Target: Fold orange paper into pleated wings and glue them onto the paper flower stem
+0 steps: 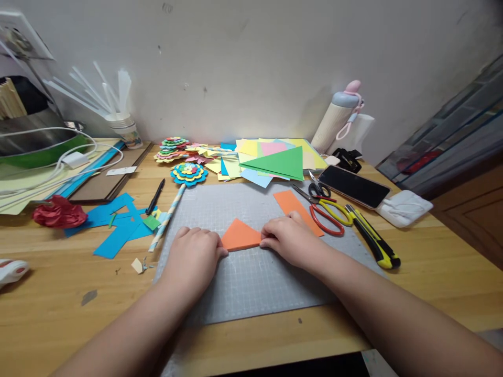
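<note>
A folded orange paper triangle lies on the grey cutting mat. My left hand rests knuckles up at the triangle's left corner, fingers curled and pressing on its edge. My right hand pinches the triangle's right corner with fingers pressed together. An orange paper strip lies just beyond my right hand on the mat.
Red and yellow scissors, a yellow-black utility knife and a phone lie to the right. Coloured paper sheets and paper flowers sit behind the mat. Blue scraps, a pen and cables are on the left.
</note>
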The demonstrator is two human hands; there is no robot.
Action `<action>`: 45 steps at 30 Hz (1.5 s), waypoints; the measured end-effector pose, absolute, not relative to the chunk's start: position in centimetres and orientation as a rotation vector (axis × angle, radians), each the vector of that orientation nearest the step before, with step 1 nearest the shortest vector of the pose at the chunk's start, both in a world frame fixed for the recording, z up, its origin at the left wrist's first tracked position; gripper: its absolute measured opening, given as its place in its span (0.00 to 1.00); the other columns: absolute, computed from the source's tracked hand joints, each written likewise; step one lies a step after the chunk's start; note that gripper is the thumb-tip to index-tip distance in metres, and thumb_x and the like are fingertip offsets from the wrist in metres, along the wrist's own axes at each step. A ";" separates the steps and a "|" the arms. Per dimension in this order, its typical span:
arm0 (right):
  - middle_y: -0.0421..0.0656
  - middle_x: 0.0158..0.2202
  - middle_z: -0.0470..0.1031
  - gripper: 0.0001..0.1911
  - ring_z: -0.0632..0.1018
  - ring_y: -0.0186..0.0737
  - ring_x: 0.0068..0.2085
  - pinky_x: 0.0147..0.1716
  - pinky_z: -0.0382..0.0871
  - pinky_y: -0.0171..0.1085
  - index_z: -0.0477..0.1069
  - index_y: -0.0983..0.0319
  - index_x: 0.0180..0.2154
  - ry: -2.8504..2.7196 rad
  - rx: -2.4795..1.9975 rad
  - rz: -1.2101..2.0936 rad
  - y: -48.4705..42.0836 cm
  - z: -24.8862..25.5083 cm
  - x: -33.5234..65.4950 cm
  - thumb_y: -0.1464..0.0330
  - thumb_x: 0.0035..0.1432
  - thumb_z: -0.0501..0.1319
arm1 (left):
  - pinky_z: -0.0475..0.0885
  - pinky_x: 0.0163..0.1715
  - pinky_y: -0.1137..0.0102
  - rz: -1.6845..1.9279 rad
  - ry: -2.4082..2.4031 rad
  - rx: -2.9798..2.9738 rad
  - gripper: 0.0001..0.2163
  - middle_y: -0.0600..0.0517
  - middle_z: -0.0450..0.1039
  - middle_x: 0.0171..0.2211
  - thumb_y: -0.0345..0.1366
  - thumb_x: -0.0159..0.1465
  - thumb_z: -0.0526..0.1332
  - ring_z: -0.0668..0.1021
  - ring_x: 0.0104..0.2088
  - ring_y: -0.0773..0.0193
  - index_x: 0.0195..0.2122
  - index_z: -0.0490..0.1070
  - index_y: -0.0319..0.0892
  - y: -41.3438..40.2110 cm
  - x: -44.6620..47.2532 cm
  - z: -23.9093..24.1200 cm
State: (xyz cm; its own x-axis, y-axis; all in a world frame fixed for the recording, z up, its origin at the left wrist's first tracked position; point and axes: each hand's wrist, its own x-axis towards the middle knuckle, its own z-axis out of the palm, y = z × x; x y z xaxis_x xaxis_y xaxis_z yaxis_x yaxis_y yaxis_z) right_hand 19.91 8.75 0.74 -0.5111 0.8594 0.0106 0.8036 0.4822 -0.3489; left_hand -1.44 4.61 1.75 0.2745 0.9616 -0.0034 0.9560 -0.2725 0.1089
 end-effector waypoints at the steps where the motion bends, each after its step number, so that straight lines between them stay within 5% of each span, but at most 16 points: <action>1: 0.38 0.25 0.77 0.08 0.71 0.38 0.29 0.35 0.52 0.41 0.71 0.60 0.23 -2.555 -1.439 0.433 8.7 0.9 20.0 0.70 0.53 0.65 | 0.59 0.34 0.61 0.068 1.835 2.440 0.09 0.47 0.77 0.26 0.41 0.58 0.59 0.75 0.31 0.52 0.26 0.74 0.44 4.7 -1.7 1.8; 5: 0.39 0.26 0.77 0.08 0.73 0.38 0.30 0.36 0.52 0.41 0.71 0.60 0.23 -2.613 -1.471 0.386 8.5 1.7 20.4 0.74 0.54 0.63 | 0.59 0.34 0.61 0.025 1.812 2.420 0.08 0.48 0.78 0.27 0.39 0.58 0.59 0.75 0.31 0.53 0.26 0.75 0.45 4.8 -2.6 2.0; 20: 0.42 0.33 0.76 0.08 0.74 0.41 0.38 0.39 0.55 0.41 0.72 0.61 0.27 -2.640 -1.653 0.554 9.3 2.4 20.6 0.65 0.57 0.59 | 0.57 0.41 0.58 -0.017 1.770 2.314 0.09 0.49 0.74 0.33 0.40 0.59 0.58 0.71 0.40 0.53 0.28 0.76 0.44 5.7 -2.7 2.7; 38: 0.44 0.36 0.70 0.09 0.71 0.45 0.41 0.37 0.55 0.42 0.70 0.61 0.26 -2.530 -1.783 0.513 9.3 1.4 20.4 0.64 0.55 0.58 | 0.56 0.38 0.60 0.043 1.916 2.264 0.11 0.51 0.72 0.32 0.46 0.58 0.59 0.70 0.38 0.53 0.26 0.69 0.44 5.8 -2.1 1.9; 42: 0.45 0.38 0.70 0.03 0.70 0.45 0.42 0.40 0.57 0.43 0.67 0.61 0.33 -2.500 -1.655 0.425 8.7 1.5 20.2 0.69 0.53 0.58 | 0.56 0.37 0.61 0.043 1.858 2.238 0.11 0.52 0.70 0.31 0.46 0.57 0.60 0.69 0.38 0.55 0.26 0.67 0.44 6.2 -2.6 1.7; 45: 0.45 0.46 0.70 0.15 0.69 0.42 0.48 0.47 0.57 0.43 0.67 0.61 0.42 -2.570 -1.273 0.333 6.9 2.1 19.2 0.78 0.52 0.53 | 0.56 0.37 0.62 0.047 1.831 2.233 0.11 0.52 0.70 0.31 0.46 0.57 0.59 0.69 0.37 0.55 0.26 0.67 0.44 6.4 -2.9 1.6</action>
